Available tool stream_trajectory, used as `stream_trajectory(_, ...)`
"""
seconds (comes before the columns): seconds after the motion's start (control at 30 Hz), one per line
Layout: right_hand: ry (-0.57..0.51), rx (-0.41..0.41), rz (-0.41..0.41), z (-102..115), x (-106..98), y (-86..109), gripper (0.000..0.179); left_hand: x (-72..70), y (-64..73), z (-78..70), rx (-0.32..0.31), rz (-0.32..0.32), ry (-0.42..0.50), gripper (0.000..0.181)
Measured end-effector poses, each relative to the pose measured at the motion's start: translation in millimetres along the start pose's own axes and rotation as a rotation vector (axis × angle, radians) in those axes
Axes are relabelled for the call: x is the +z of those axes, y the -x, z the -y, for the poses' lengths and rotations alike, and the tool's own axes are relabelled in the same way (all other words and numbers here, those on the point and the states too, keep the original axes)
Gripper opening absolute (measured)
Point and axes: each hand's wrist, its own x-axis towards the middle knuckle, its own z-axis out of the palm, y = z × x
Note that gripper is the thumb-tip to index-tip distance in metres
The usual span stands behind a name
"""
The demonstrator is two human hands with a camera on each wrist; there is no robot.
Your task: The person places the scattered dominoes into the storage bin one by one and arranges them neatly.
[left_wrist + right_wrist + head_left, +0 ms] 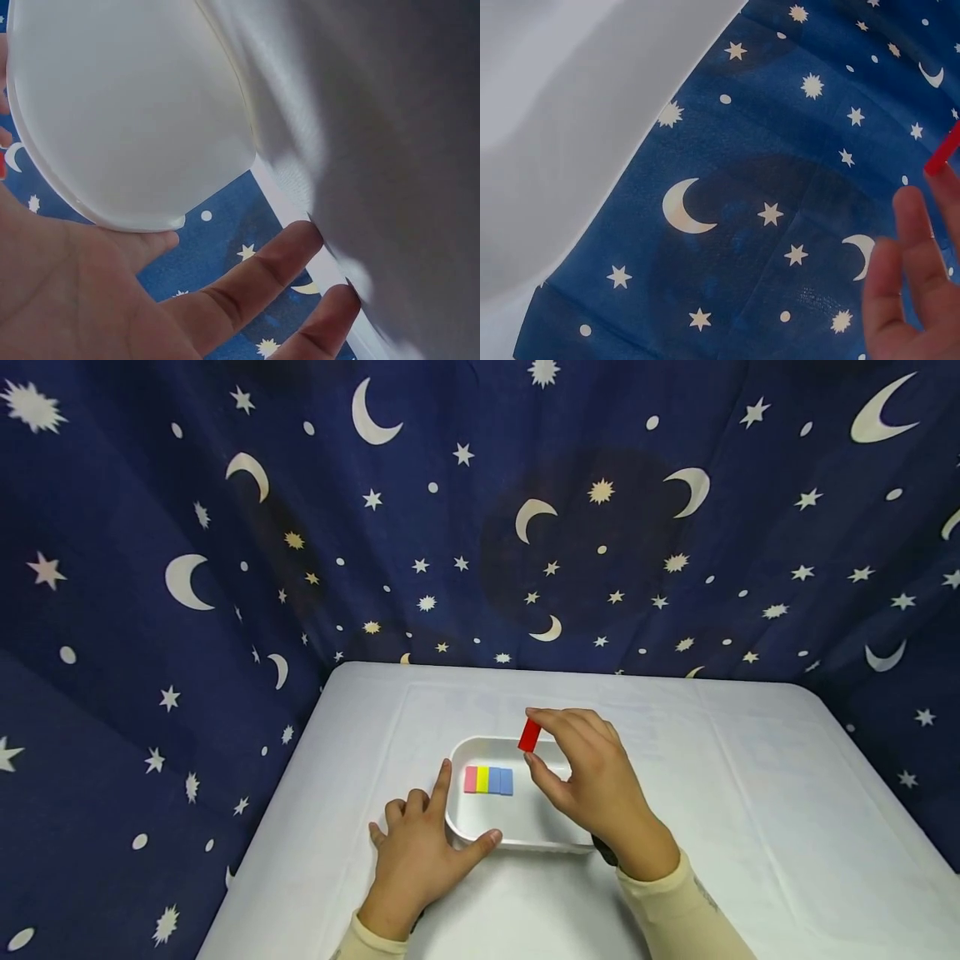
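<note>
A small red rectangular tile (pixel 529 735) is pinched between the thumb and index finger of my right hand (pixel 596 768), above the white tray (pixel 517 842). In the right wrist view, part of the red tile (pixel 943 152) shows at the right edge. Inside the tray, toward its left side, a pink tile (pixel 470 779), a yellow tile (pixel 483 780) and two blue tiles (pixel 500 781) lie side by side in a row. My left hand (pixel 423 852) touches the tray's left end, its index finger along the rim and its thumb at the near edge, fingers spread.
The tray stands on a table with a white cloth (pixel 750 793). Behind and at the sides of the table hangs a dark blue curtain (pixel 480 527) with moons and stars.
</note>
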Motion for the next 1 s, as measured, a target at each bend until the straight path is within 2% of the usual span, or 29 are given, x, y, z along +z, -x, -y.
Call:
stream_trajectory(0.33,0.075,0.023,0.185,-3.5,10.2,-14.6,0.058,1.1,-0.5,0.5,0.0,-0.001,-0.002,0.12)
stream_trajectory(0.57,0.058,0.04,0.187,-13.3,23.2,-20.0,0.057,1.6,0.2,1.5,0.0,0.01,-0.011,0.12)
stream_trajectory(0.73,0.048,0.065,0.191,-20.9,32.9,-21.1,0.054,1.4,1.2,1.3,-0.001,0.019,-0.011,0.112)
stream_trajectory(1.0,0.045,0.084,0.29,-28.0,44.1,-20.6,0.046,1.0,-0.1,-0.4,-0.008,0.013,-0.003,0.099)
